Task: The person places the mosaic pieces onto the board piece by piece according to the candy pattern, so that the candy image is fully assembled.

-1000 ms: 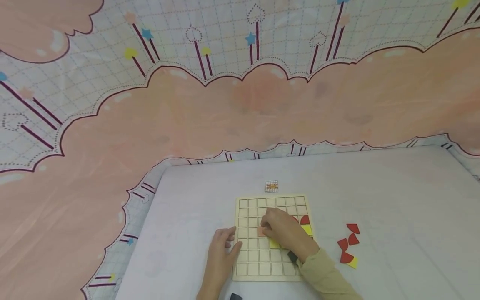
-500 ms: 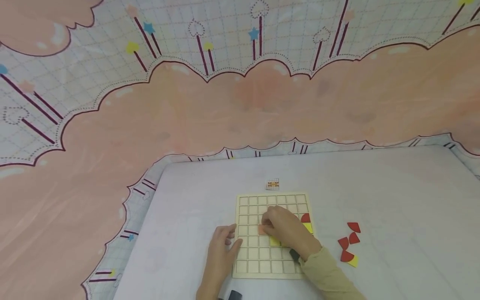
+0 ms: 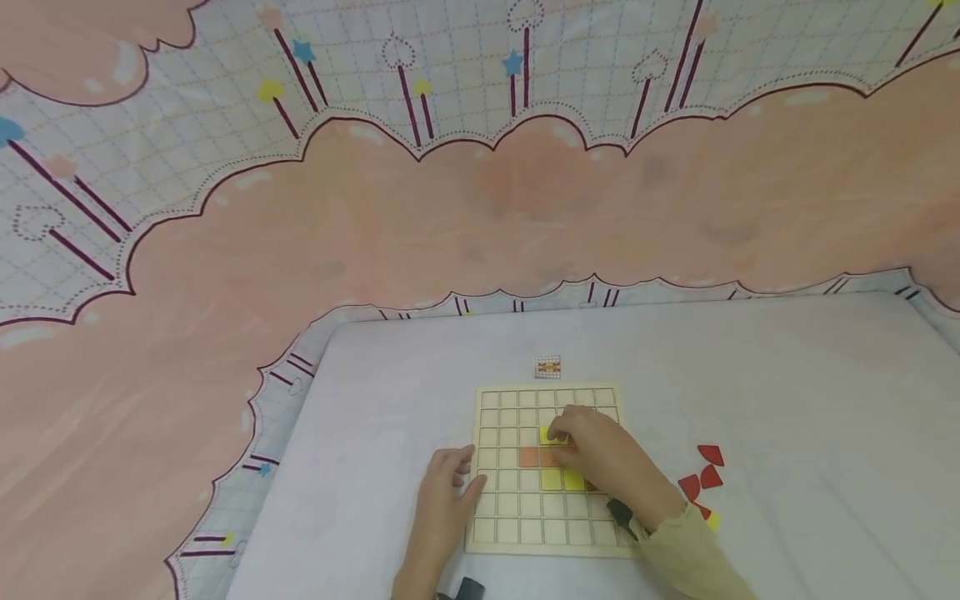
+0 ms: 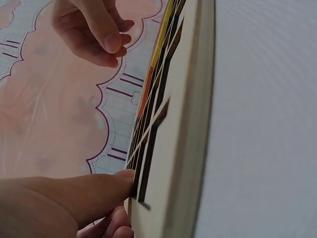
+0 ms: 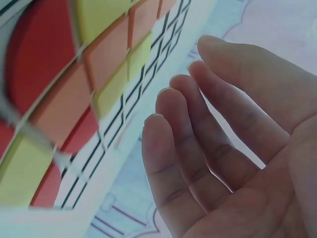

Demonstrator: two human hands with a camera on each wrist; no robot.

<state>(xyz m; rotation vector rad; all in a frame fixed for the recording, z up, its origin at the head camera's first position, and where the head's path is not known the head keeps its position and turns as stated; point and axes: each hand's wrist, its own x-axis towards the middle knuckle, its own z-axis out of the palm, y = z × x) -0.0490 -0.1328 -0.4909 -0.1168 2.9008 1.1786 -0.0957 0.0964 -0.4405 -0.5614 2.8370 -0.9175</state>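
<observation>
While its thumb touches the left edge of the wooden grid board (image 3: pixel 525 530), the left hand (image 3: pixel 442 500) stays loose, its grip relaxed and not clenched; the fingers lie along that same edge. A black device (image 3: pixel 470 589) sits at the near side, by the left wrist. Another black device (image 3: pixel 621 514) shows under the right wrist, by a light khaki sleeve (image 3: pixel 686 550).

On the board, 2 yellow tiles (image 3: pixel 551 479) lie in the nearer filled row; orange tiles (image 3: pixel 529 457) fill the row beyond, partly covered by the right hand (image 3: pixel 611 454). This hand hangs above the right half of the board, its grip released, fingers loosely bent and holding nothing. From the right wrist, a red piece (image 5: pixel 42 54) also shows set in the board. 1 yellow tile lies just past the orange row, near the right fingertips.

To the right of the board, 4 red quarter-circle pieces (image 3: pixel 710 455) rest on the white desk (image 3: pixel 810 417) beside a partly hidden loose yellow piece (image 3: pixel 713 522). Beyond the board's far edge lies a small pattern card (image 3: pixel 547 367). Farthest back hangs a cloud-print cloth (image 3: pixel 480 217).
</observation>
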